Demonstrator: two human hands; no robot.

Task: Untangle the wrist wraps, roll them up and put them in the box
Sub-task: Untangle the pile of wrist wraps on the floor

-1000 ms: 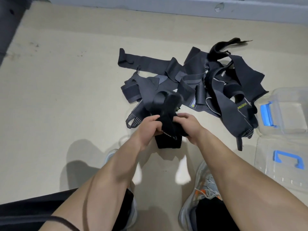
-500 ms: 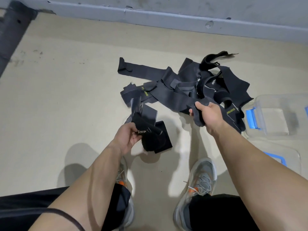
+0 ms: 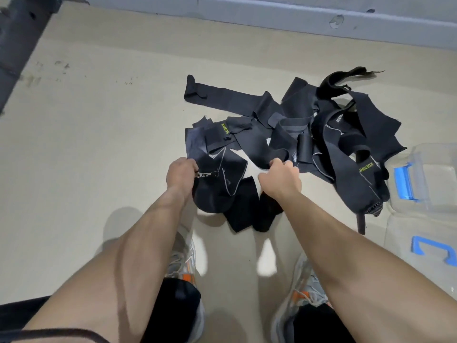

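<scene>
Beige floor [image 3: 99,144]; grey wall base [image 3: 272,13] along its far edge.
Tangled pile of black elastic wrist wraps [image 3: 321,134]: spread on the floor right of centre, several pieces with yellow-green lettering.
Black wrap with white lettering and grey piping [image 3: 222,184]: bunched, at the near-left edge of the pile, gripped at its left side by the left hand [image 3: 180,173].
Black strap [image 3: 262,157]: runs into the pile, pinched by the curled fingers of the right hand [image 3: 282,179].
Clear plastic box with blue latch [image 3: 430,149]: at the right edge of view, just beside the pile.
Clear lid with blue handle [image 3: 420,233]: on the floor, nearer than the box.
Grey-and-orange trainers [image 3: 183,263]: one under each forearm.
</scene>
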